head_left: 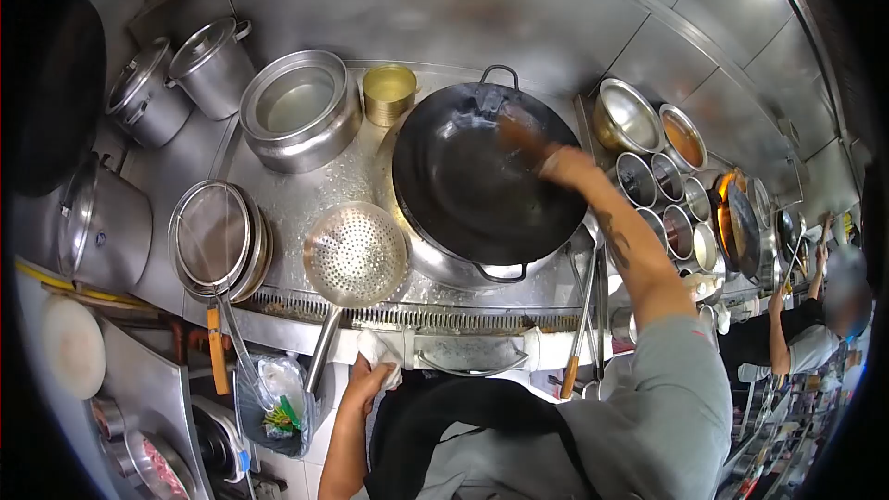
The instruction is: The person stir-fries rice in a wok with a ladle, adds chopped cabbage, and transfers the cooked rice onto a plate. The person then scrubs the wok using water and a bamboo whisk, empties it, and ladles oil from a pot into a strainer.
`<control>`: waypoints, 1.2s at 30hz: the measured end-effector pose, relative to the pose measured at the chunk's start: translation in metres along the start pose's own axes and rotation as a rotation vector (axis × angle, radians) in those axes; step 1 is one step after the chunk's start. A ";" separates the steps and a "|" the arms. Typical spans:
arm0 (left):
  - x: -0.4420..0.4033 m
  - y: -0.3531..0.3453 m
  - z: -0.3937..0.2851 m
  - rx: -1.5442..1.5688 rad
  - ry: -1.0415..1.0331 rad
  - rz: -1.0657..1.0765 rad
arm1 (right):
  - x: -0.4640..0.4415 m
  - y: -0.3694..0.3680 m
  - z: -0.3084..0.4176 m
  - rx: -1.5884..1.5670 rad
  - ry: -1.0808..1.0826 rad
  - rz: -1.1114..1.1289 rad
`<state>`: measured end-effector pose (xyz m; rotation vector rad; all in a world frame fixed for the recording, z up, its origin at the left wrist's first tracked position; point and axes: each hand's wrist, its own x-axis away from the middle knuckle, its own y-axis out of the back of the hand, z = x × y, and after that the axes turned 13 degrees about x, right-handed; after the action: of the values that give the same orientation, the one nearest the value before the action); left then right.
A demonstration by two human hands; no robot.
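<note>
Over the right side of a large black wok (472, 194), my right hand (563, 167) is closed on a brown brush-like tool (520, 134), blurred by motion. The wok is dark inside, with wet shine near its far rim. My left hand (369, 381) grips a white cloth (380, 352) at the stove's front edge. A perforated ladle (356, 255) lies left of the wok, its handle pointing towards me. Behind it stand a wide metal pot (301, 111) of cloudy liquid and a gold-coloured tin (389, 94).
Stacked strainers (215, 239) and lidded pots (213, 65) stand at the left. Right of the wok are long-handled utensils (585, 315), metal bowls (630, 116) and several containers (679, 231). A lined bin (273, 407) sits below the front edge. Another person (806, 333) works at the far right.
</note>
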<state>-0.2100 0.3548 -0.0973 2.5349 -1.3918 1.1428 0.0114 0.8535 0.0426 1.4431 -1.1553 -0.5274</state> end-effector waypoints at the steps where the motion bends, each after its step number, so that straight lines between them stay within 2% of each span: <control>1: 0.000 0.002 0.007 -0.038 -0.063 -0.020 | -0.017 -0.006 -0.030 -0.040 -0.210 -0.313; 2: -0.014 0.013 0.026 -0.247 -0.235 -0.016 | -0.033 -0.010 -0.044 -0.155 -0.279 -0.525; 4: -0.010 0.001 0.013 -0.633 -0.364 -0.092 | -0.044 -0.010 -0.016 -0.387 -0.292 -0.694; 5: -0.008 -0.005 0.008 -0.832 -0.429 -0.123 | -0.042 -0.012 0.017 -0.391 -0.242 -0.537; 6: -0.011 -0.006 0.011 -0.968 -0.322 -0.125 | -0.040 -0.009 0.055 -0.394 -0.188 -0.391; 7: -0.012 -0.008 0.013 -1.018 -0.304 -0.128 | -0.023 -0.015 0.082 -0.323 0.147 -0.266; 8: -0.015 -0.011 0.012 -1.069 -0.290 -0.129 | 0.027 0.011 0.107 -0.497 0.377 0.031; 10: -0.020 -0.007 0.019 -1.154 -0.286 -0.123 | 0.066 -0.006 0.112 -0.638 0.452 0.258; 12: -0.016 -0.005 0.023 -1.187 -0.288 -0.119 | 0.088 0.023 0.060 -0.491 0.420 0.367; 13: -0.019 -0.004 0.018 -1.206 -0.307 -0.124 | 0.038 -0.031 0.010 -0.040 0.343 0.076; 14: -0.018 -0.006 0.017 -1.230 -0.308 -0.131 | 0.025 -0.023 -0.022 0.061 0.055 -0.081; 15: -0.017 -0.010 0.017 -1.252 -0.308 -0.142 | -0.009 -0.027 -0.066 0.067 -0.129 -0.221; 17: -0.015 -0.013 0.018 -1.291 -0.304 -0.164 | -0.022 -0.005 -0.061 -0.396 -0.233 -0.449; 19: -0.016 -0.014 0.021 -1.331 -0.311 -0.167 | -0.014 0.006 -0.024 -0.857 -0.163 -0.609; 21: -0.019 -0.017 0.017 -1.359 -0.297 -0.158 | -0.065 -0.038 0.021 -0.356 -0.008 -0.407; 23: -0.019 -0.016 0.015 -1.370 -0.295 -0.154 | -0.003 -0.028 0.100 -0.334 0.320 -0.097; 25: -0.017 -0.017 0.011 -1.366 -0.319 -0.143 | 0.064 -0.004 0.124 -0.435 0.480 0.026; 26: -0.018 -0.018 0.012 -1.336 -0.330 -0.157 | 0.068 0.001 0.110 -0.478 0.426 0.134; 27: -0.014 -0.016 0.016 -1.314 -0.334 -0.161 | 0.066 0.001 0.083 -0.389 0.347 0.199; 28: -0.016 -0.015 0.015 -1.295 -0.354 -0.169 | 0.063 0.001 0.055 -0.294 0.273 0.268; 29: -0.016 -0.016 0.014 -1.302 -0.394 -0.174 | 0.034 0.002 0.018 -0.059 0.185 0.282; 30: -0.012 -0.017 0.016 -1.309 -0.425 -0.180 | -0.019 -0.041 -0.029 0.042 -0.133 -0.118; 31: -0.010 -0.017 0.017 -1.316 -0.457 -0.190 | -0.022 -0.028 -0.050 -0.133 -0.317 -0.314; 32: -0.010 -0.017 0.019 -1.329 -0.436 -0.191 | -0.030 -0.023 -0.051 -0.282 -0.428 -0.618; 35: -0.010 -0.017 0.021 -1.390 -0.368 -0.182 | -0.041 -0.018 -0.014 -0.530 -0.351 -0.551; 36: -0.009 -0.019 0.017 -1.414 -0.349 -0.178 | -0.047 -0.027 0.011 -0.434 -0.250 -0.394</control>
<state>-0.1890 0.3669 -0.1098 1.6708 -1.2249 -0.3560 -0.0076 0.8847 0.0013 1.2442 -0.8711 -1.1854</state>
